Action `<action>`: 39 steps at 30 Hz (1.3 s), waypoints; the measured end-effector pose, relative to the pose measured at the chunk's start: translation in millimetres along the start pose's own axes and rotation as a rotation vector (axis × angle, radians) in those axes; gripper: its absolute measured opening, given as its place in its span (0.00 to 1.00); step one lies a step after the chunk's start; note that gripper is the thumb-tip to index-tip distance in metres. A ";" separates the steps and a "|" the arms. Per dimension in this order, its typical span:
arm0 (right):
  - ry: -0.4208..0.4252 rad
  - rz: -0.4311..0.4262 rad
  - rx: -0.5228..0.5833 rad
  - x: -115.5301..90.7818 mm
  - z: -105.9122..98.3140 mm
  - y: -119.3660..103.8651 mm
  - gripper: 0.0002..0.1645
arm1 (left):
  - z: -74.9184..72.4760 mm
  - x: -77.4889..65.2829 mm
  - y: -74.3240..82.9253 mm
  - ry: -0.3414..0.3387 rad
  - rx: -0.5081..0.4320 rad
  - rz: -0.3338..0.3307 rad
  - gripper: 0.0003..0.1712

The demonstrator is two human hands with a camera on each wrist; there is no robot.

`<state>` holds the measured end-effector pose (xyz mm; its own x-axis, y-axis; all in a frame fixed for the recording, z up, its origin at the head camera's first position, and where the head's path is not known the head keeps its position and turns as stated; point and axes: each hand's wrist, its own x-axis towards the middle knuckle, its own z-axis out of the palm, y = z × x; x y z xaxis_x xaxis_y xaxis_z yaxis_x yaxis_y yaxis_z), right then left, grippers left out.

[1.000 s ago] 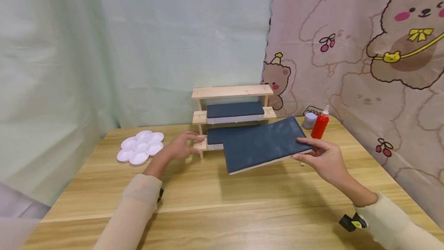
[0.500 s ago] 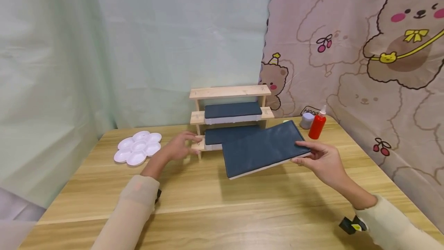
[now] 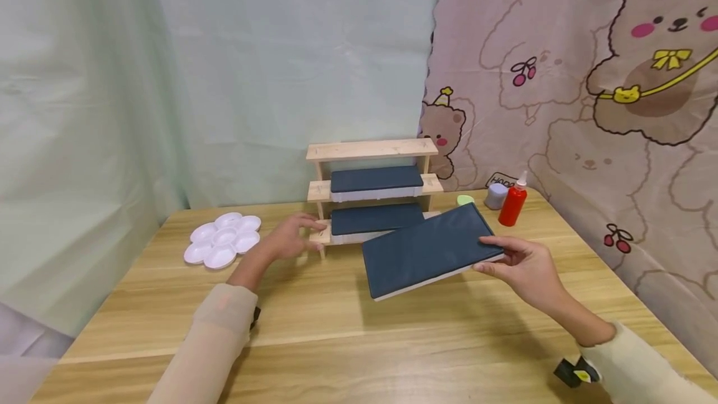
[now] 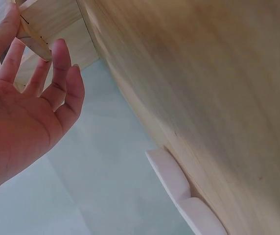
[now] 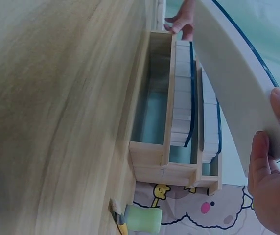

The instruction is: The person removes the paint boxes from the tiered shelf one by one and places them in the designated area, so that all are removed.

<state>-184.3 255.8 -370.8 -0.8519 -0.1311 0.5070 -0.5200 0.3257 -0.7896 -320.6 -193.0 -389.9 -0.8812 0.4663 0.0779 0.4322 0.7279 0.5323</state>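
Observation:
My right hand (image 3: 524, 267) pinches the right end of a flat rectangular case (image 3: 429, 251), dark blue on top and white beneath. It hangs tilted above the table, in front of a three-tier wooden stand (image 3: 370, 149). In the right wrist view its smooth white underside shows, with thumb and fingers at one corner. Two similar blue-topped boxes sit on the stand, one on the middle tier (image 3: 377, 179) and one on the lowest (image 3: 370, 219); the held case overlaps the lower one. My left hand (image 3: 288, 237) holds the left end of the lowest tier between thumb and fingers.
A white flower-shaped palette (image 3: 224, 237) lies left of the stand. To the right stand a red squeeze bottle (image 3: 513, 206), a lavender jar (image 3: 496, 197) and a green-topped jar (image 3: 465, 199). A brush (image 5: 120, 223) lies near the green jar. Curtains hang behind the table.
The held case has come down slightly toward me, so more of the lower box and the green-topped jar shows. My left hand stays at the stand.

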 end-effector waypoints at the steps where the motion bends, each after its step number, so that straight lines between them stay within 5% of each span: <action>1: -0.003 0.002 0.005 -0.7 0.1 0.5 0.27 | 0.4 0.0 -0.2 -0.002 -0.002 -0.003 0.27; 39: 0.012 0.080 -0.146 -5.6 -1.2 27.0 0.24 | -0.9 -1.5 1.1 -0.019 -0.022 -0.027 0.27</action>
<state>-193.5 266.5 -394.6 -0.8892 -0.0883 0.4490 -0.4349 0.4679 -0.7694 -319.0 -193.3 -388.6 -0.8886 0.4563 0.0469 0.4038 0.7295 0.5520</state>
